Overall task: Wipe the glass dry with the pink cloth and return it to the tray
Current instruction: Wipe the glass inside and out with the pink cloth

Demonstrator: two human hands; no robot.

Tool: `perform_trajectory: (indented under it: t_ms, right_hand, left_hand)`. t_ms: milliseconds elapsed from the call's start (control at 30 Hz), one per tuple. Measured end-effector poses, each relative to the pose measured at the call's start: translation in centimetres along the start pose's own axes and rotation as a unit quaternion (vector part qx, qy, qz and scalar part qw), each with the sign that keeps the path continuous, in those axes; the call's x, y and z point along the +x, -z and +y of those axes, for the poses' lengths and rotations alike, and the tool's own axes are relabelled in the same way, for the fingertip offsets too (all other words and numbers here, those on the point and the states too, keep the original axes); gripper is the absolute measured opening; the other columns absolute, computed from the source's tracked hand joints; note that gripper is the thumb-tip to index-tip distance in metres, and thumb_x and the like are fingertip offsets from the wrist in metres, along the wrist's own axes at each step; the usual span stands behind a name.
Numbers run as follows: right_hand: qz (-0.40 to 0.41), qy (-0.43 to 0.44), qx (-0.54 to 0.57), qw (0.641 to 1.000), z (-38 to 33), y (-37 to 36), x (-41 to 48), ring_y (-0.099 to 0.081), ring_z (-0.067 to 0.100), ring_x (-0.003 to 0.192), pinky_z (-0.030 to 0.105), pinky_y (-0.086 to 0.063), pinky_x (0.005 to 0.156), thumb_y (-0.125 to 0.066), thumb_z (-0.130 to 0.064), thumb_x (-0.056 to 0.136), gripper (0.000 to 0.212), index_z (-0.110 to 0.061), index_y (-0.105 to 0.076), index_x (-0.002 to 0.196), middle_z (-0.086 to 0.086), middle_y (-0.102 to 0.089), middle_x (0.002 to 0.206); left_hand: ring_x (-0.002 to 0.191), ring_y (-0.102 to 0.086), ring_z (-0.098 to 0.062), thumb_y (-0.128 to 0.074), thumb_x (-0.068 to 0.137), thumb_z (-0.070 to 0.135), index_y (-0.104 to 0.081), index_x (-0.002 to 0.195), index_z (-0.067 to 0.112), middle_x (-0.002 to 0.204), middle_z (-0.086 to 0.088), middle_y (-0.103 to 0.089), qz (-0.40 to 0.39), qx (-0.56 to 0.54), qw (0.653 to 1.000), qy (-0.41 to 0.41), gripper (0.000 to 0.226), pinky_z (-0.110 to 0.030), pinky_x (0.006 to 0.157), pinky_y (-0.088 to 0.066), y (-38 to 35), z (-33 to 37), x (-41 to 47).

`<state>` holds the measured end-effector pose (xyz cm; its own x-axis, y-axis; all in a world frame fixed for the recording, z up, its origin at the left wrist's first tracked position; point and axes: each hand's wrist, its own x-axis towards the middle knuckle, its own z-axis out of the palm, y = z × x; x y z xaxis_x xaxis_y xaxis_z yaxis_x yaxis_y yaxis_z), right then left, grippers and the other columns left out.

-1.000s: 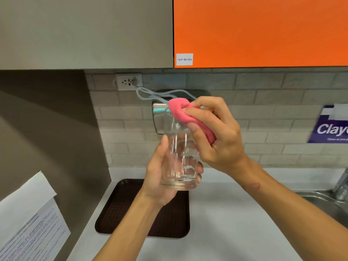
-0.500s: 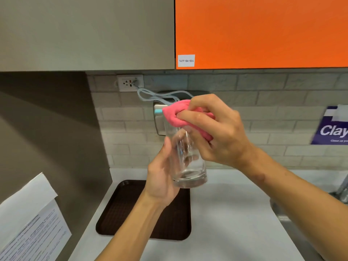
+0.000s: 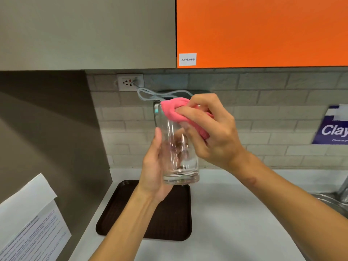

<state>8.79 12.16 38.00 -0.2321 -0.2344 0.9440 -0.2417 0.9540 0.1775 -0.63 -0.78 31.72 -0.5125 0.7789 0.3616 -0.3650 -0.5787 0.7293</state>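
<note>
A tall clear glass [image 3: 178, 159] is held upright in the air above the counter. My left hand [image 3: 153, 172] wraps its lower part from the left and behind. My right hand [image 3: 211, 132] presses a folded pink cloth [image 3: 174, 110] over the glass's rim, fingers curled around the cloth at the upper right. Below them a dark brown tray [image 3: 169, 225] lies on the white counter with nothing on it; my left forearm crosses part of it.
Grey and orange wall cabinets [image 3: 259, 31] hang close above. A socket [image 3: 130, 82] with a grey cable sits on the tiled wall. A brown side panel with papers [image 3: 32, 223] stands at left. A steel sink and tap [image 3: 339, 196] are at far right.
The glass has gone from tilted back to upright, and my left hand shifted lower around its base. My right hand keeps the cloth on the rim, turned slightly.
</note>
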Motion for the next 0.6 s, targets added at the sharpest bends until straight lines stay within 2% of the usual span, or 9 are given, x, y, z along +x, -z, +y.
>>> perform_trajectory:
  t_ms: [33,67,133,200,300,400,500,567,600]
  right_hand:
    - [0.003,-0.01,-0.003,1.0,0.3,-0.1,0.1,-0.058,0.018,0.097,0.016,-0.042,0.091,-0.069,-0.004,0.099,0.02,0.004,-0.076,0.115,0.017,-0.062,0.114]
    - [0.0,-0.011,-0.005,1.0,0.5,-0.1,0.0,-0.058,0.019,0.099,0.016,-0.042,0.092,-0.068,-0.004,0.1,0.02,0.004,-0.075,0.116,0.016,-0.061,0.115]
    - [-0.009,-0.005,-0.01,1.0,0.4,-0.3,-0.5,-0.061,0.022,0.101,0.018,-0.045,0.092,-0.065,-0.008,0.103,0.021,0.004,-0.076,0.116,0.011,-0.058,0.119]
    - [-0.011,-0.006,-0.019,1.0,0.3,-0.4,-1.0,-0.064,0.026,0.102,0.025,-0.053,0.089,-0.063,-0.013,0.105,0.024,0.003,-0.076,0.116,0.016,-0.064,0.116]
    - [-0.007,-0.011,-0.01,1.0,-0.5,-0.5,-1.4,-0.064,0.025,0.1,0.024,-0.053,0.09,-0.063,-0.017,0.105,0.024,0.002,-0.077,0.112,0.019,-0.067,0.112]
    - [-0.024,0.024,0.019,0.999,-2.7,-0.7,-3.4,-0.06,0.021,0.087,0.02,-0.046,0.083,-0.065,-0.018,0.101,0.021,-0.002,-0.078,0.103,0.011,-0.064,0.11]
    - [-0.055,0.093,0.032,0.994,-4.1,-0.7,-5.1,-0.065,0.028,0.078,0.031,-0.054,0.073,-0.067,-0.015,0.099,0.02,-0.003,-0.082,0.098,0.01,-0.069,0.108]
    - [-0.062,0.11,0.042,0.991,-3.2,-0.4,-4.0,-0.068,0.03,0.082,0.033,-0.058,0.075,-0.066,-0.014,0.102,0.02,-0.003,-0.081,0.101,0.013,-0.072,0.108]
    - [-0.054,0.099,0.044,0.993,-2.4,-0.3,-3.0,-0.066,0.026,0.086,0.027,-0.057,0.08,-0.064,-0.015,0.104,0.019,-0.004,-0.079,0.105,0.012,-0.07,0.112]
  left_hand:
    - [0.129,-0.053,-0.038,-0.06,0.099,0.061,-0.07,0.137,0.004,0.136,-0.021,-0.065,0.003,0.013,1.0,0.0,0.069,-0.061,0.122,-0.034,0.0,0.1,0.0]
    - [0.13,-0.054,-0.038,-0.057,0.102,0.06,-0.069,0.138,0.004,0.137,-0.021,-0.064,0.006,0.03,1.0,0.002,0.067,-0.061,0.122,-0.035,0.1,0.2,0.1]
    - [0.128,-0.062,-0.035,-0.049,0.107,0.055,-0.068,0.14,0.007,0.134,-0.019,-0.069,0.022,0.074,0.997,0.01,0.061,-0.058,0.116,-0.047,0.6,0.4,0.1]
    - [0.122,-0.068,-0.033,-0.043,0.109,0.054,-0.066,0.142,0.01,0.131,-0.018,-0.073,0.035,0.108,0.993,0.022,0.06,-0.054,0.108,-0.054,0.4,0.6,0.0]
    - [0.117,-0.075,-0.032,-0.05,0.101,0.067,-0.074,0.134,0.018,0.128,-0.016,-0.078,0.05,0.134,0.989,0.045,0.064,-0.049,0.096,-0.062,-0.3,0.6,-0.1]
    - [0.117,-0.074,-0.033,-0.053,0.095,0.074,-0.071,0.138,0.022,0.127,-0.014,-0.077,0.066,0.127,0.988,0.054,0.07,-0.049,0.096,-0.058,0.0,0.7,0.0]
    - [0.1,-0.078,-0.027,-0.053,0.094,0.074,-0.059,0.149,0.027,0.122,-0.015,-0.075,0.039,0.088,0.994,0.052,0.073,-0.043,0.081,-0.063,0.6,1.0,0.0]
    - [0.107,-0.077,-0.03,-0.048,0.098,0.071,-0.059,0.15,0.028,0.128,-0.018,-0.074,0.02,0.096,0.994,0.055,0.069,-0.045,0.084,-0.063,0.6,1.0,-0.1]
    - [0.115,-0.074,-0.033,-0.047,0.1,0.07,-0.059,0.15,0.025,0.133,-0.02,-0.072,0.011,0.099,0.994,0.053,0.068,-0.047,0.089,-0.062,0.6,0.8,-0.2]
